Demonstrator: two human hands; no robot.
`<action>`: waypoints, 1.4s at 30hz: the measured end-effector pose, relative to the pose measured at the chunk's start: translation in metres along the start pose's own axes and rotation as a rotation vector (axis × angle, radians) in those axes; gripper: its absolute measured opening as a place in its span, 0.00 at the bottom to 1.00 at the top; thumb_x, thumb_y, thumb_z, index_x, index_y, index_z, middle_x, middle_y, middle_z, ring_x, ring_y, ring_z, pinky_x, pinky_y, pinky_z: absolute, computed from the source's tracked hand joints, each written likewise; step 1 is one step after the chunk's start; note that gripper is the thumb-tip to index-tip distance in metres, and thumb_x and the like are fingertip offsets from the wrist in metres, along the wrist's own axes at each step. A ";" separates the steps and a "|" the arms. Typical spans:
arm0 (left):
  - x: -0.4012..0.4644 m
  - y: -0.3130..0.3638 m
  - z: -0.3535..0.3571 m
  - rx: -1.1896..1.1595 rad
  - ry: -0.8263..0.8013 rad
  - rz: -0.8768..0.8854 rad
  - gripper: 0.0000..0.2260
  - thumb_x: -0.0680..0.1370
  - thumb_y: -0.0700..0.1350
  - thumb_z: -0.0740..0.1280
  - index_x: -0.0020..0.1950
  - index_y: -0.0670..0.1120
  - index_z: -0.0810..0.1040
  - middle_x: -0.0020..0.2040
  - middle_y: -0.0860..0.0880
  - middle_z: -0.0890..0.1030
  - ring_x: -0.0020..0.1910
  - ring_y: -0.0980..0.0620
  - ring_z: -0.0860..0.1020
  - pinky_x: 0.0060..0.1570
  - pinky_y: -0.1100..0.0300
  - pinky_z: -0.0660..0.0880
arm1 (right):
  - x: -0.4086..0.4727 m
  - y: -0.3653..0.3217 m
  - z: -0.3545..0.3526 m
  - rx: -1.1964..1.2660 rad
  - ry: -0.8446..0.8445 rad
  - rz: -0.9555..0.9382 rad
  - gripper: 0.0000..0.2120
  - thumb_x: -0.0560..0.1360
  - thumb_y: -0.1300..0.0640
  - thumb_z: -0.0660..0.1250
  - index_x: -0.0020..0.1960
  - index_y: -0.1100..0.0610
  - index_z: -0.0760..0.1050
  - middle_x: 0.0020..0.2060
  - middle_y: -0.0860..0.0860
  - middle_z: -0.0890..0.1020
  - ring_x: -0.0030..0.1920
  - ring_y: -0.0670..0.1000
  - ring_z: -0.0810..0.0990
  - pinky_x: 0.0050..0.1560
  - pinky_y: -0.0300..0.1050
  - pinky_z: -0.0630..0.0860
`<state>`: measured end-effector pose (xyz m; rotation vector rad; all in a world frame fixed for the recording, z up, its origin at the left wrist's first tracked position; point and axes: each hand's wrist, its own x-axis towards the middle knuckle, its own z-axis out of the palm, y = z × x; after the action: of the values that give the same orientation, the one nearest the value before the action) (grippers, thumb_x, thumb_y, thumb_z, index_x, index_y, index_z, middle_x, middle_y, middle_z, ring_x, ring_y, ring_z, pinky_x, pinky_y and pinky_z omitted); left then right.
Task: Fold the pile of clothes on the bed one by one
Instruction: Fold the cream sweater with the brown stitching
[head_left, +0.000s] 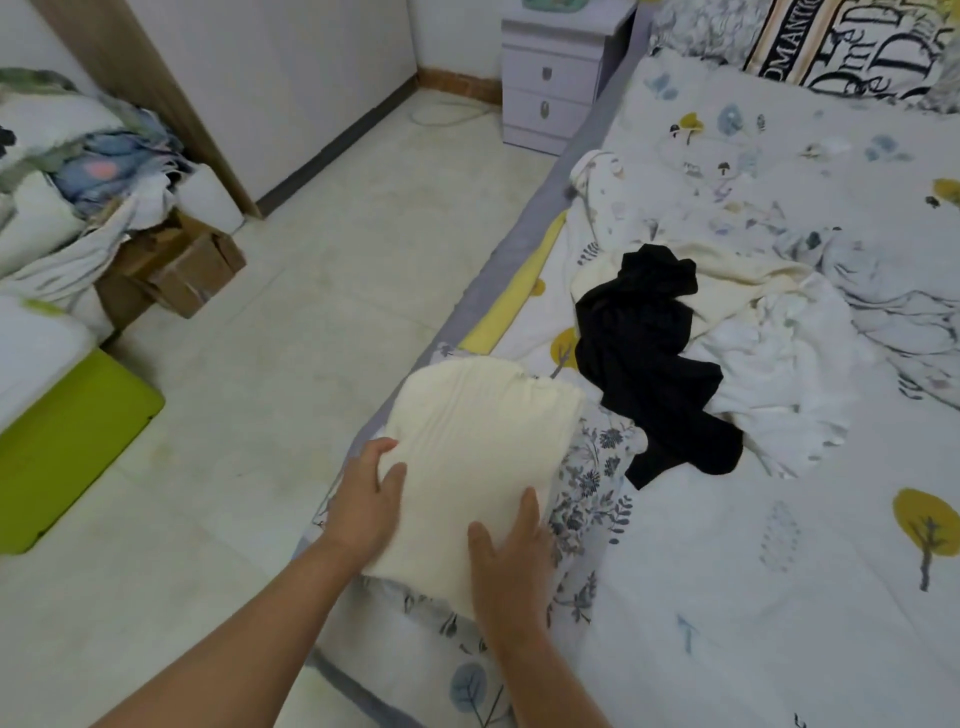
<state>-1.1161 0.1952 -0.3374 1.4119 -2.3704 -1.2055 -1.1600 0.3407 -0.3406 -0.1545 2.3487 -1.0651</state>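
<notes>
A folded cream ribbed garment (483, 457) lies at the bed's left edge on top of a floral-print cloth (592, 499). My left hand (366, 499) holds its left side, thumb on top and fingers hidden beneath. My right hand (511, 556) rests flat on its near right corner with fingers straight. Further up the bed, a crumpled black garment (649, 364) lies across a loose heap of white and cream clothes (769, 343).
The bed (779, 571) has a white sheet printed with yellow trees, and pillows (831, 47) at its head. A lilac nightstand (556, 78) stands beyond it. On the floor at the left are a cardboard box (176, 270), piled laundry (78, 171) and a lime-green board (72, 441).
</notes>
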 end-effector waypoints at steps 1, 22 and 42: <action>0.000 0.001 0.000 -0.003 0.078 0.049 0.13 0.80 0.43 0.58 0.65 0.44 0.69 0.62 0.44 0.74 0.58 0.45 0.72 0.54 0.57 0.67 | -0.001 0.000 0.000 0.045 0.039 -0.051 0.32 0.78 0.49 0.61 0.76 0.53 0.50 0.69 0.55 0.63 0.66 0.54 0.64 0.62 0.44 0.63; 0.035 -0.050 0.021 0.697 -0.169 0.448 0.35 0.70 0.71 0.29 0.74 0.57 0.35 0.74 0.52 0.37 0.75 0.53 0.41 0.70 0.50 0.41 | 0.016 0.020 0.034 -0.725 0.030 -0.338 0.34 0.70 0.41 0.54 0.71 0.58 0.62 0.69 0.62 0.68 0.70 0.59 0.61 0.69 0.54 0.46; -0.004 0.121 -0.010 0.865 -0.379 0.477 0.17 0.80 0.49 0.57 0.69 0.51 0.66 0.65 0.51 0.73 0.63 0.53 0.72 0.56 0.63 0.65 | 0.017 -0.029 -0.128 -0.645 -0.242 -0.413 0.16 0.79 0.56 0.56 0.65 0.57 0.67 0.62 0.54 0.69 0.59 0.53 0.69 0.57 0.46 0.68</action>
<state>-1.1912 0.2219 -0.2462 0.6450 -3.4452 -0.3241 -1.2449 0.4000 -0.2589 -0.9805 2.3984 -0.3763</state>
